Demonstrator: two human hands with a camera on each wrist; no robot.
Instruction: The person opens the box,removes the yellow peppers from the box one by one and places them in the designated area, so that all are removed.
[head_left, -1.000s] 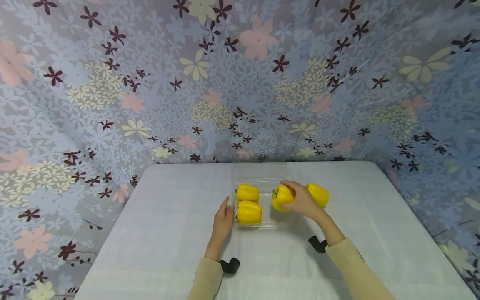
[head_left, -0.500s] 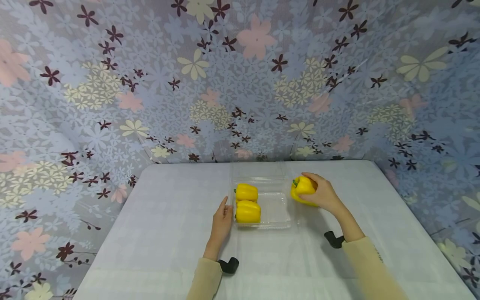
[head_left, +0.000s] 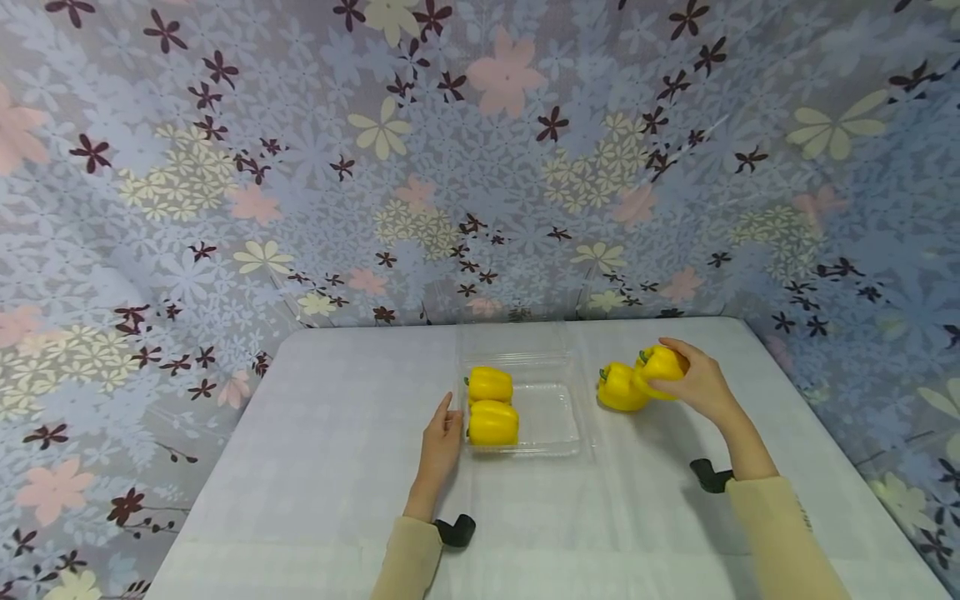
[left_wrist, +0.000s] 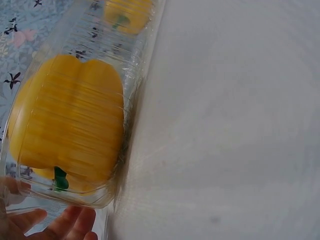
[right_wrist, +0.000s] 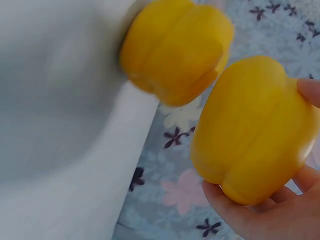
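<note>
From the centre of the clear, rectangular plastic container, a bare right hand is reaching out at 3 o'clock. Its thumb and fingers are curling around a smooth, bright yellow bell pepper with a green stem, clamping it firmly from the sides. Just beside that one, at its 8 o'clock, a second glossy yellow bell pepper is resting on the white-covered table; whether the two are touching, I cannot tell.

Inside the container, two more green-stemmed peppers are lying side by side: a rear yellow pepper at 10 o'clock and a front yellow pepper at 8 o'clock. A bare left hand is resting against the container's wall at 9 o'clock, its fingers staying relaxed and apart.

Beige sleeves are covering both forearms, and a small black curved device is sitting at the left wrist. A blue-grey floral curtain is hanging beyond the table at 12 o'clock.
</note>
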